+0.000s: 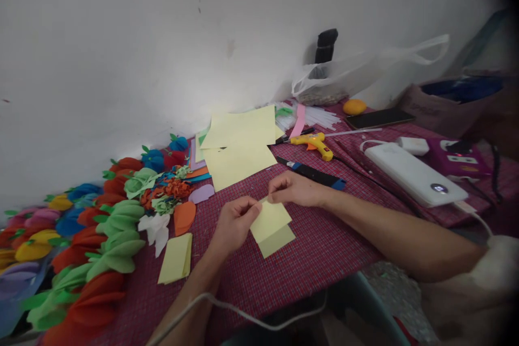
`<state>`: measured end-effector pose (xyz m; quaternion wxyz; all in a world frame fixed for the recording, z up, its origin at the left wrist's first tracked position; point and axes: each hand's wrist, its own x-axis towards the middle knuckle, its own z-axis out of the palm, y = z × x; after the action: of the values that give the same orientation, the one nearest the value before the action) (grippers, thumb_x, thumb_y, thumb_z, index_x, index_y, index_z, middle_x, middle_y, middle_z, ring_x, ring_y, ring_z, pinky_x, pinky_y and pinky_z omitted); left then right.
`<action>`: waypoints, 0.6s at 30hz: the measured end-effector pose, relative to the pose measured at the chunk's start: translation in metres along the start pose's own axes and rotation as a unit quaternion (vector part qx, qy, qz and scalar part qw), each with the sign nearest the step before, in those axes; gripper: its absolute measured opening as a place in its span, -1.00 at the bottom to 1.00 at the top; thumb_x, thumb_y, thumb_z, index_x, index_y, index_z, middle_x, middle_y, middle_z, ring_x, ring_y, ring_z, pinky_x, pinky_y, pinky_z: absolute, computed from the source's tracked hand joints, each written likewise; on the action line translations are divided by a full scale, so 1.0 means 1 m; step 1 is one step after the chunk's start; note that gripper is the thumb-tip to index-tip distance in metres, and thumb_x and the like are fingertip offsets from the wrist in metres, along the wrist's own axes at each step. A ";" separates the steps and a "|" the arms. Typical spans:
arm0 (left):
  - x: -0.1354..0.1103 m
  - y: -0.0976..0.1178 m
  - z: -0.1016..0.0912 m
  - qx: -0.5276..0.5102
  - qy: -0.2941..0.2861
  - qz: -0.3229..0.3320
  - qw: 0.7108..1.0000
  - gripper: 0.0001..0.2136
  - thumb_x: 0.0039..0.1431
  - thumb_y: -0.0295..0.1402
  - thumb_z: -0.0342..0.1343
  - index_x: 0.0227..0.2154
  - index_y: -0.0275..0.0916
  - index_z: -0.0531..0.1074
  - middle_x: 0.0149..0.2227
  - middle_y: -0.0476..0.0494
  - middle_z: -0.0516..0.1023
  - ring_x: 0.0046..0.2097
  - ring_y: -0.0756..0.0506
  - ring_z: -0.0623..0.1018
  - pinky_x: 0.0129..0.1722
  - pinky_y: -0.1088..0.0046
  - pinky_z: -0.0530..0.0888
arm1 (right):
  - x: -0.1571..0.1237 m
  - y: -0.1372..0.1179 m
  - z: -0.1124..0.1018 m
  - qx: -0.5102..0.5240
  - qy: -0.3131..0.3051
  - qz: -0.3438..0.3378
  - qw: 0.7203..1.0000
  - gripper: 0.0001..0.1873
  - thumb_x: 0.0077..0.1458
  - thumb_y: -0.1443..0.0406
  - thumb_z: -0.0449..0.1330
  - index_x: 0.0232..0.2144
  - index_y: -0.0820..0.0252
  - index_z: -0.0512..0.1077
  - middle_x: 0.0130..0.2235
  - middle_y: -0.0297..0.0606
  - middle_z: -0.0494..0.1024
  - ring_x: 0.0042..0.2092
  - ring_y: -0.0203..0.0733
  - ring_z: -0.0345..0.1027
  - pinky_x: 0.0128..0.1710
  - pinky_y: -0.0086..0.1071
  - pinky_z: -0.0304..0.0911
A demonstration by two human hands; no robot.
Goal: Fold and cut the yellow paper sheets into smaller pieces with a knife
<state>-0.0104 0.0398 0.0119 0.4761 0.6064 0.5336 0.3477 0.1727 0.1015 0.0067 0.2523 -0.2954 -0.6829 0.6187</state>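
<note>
Both my hands hold a folded pale yellow paper point(271, 226) just above the red checked tablecloth point(316, 259). My left hand point(235, 221) pinches its upper left corner with curled fingers. My right hand point(292, 189) pinches the top edge from the other side. The folded layers hang down toward me. Another folded yellow piece point(175, 258) lies flat on the cloth to the left of my left forearm. Larger yellow sheets point(239, 146) lie stacked farther back near the wall.
Paper flowers and green leaves point(109, 227) crowd the left side. A yellow glue gun point(314, 143), a black-and-blue cutter point(314, 174), a white power bank point(411, 173), a phone point(379, 118) and a plastic bag point(348, 78) lie at the back right. A white cable point(243, 311) crosses the near edge.
</note>
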 end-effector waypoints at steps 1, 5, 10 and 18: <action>0.000 0.001 -0.003 -0.008 0.007 -0.005 1.000 -0.78 0.02 -0.24 0.07 -0.61 -0.27 0.38 -0.64 0.06 0.31 -0.59 0.07 0.25 -0.59 0.58 0.14 | 0.000 -0.002 -0.005 0.002 0.008 0.007 1.000 -0.87 -0.16 0.33 0.14 -0.67 0.23 0.36 -0.66 -0.44 0.33 -0.58 -0.41 0.13 -0.55 -0.48 0.03; 0.000 0.002 -0.018 -0.042 0.034 -0.014 0.998 -0.78 -0.02 -0.23 0.10 -0.60 -0.28 0.38 -0.65 0.05 0.32 -0.60 0.08 0.25 -0.60 0.59 0.15 | -0.001 -0.005 -0.024 -0.007 0.076 0.008 0.997 -0.88 -0.15 0.33 0.15 -0.65 0.23 0.38 -0.62 -0.37 0.41 -0.56 -0.39 0.18 -0.55 -0.47 0.05; 0.001 -0.001 -0.017 0.031 -0.001 0.026 0.999 -0.77 0.03 -0.25 0.05 -0.58 -0.31 0.39 -0.62 0.05 0.31 -0.56 0.07 0.26 -0.57 0.59 0.16 | 0.001 -0.004 -0.015 0.005 0.081 -0.021 0.997 -0.83 -0.05 0.23 0.13 -0.51 0.25 0.41 -0.51 -0.34 0.45 -0.48 -0.37 0.23 -0.43 -0.44 0.14; 0.003 -0.007 -0.005 0.079 -0.046 0.043 0.995 -0.78 0.10 -0.28 -0.03 -0.50 -0.31 0.40 -0.55 0.03 0.32 -0.50 0.06 0.28 -0.53 0.59 0.19 | 0.004 0.009 0.010 -0.057 0.004 -0.020 0.998 -0.85 -0.07 0.26 0.15 -0.51 0.28 0.39 -0.56 -0.41 0.35 -0.50 -0.39 0.16 -0.48 -0.48 0.07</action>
<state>-0.0166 0.0434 0.0066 0.4350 0.6798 0.5107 0.2963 0.1636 0.0974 -0.0036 0.2496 -0.2979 -0.7217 0.5729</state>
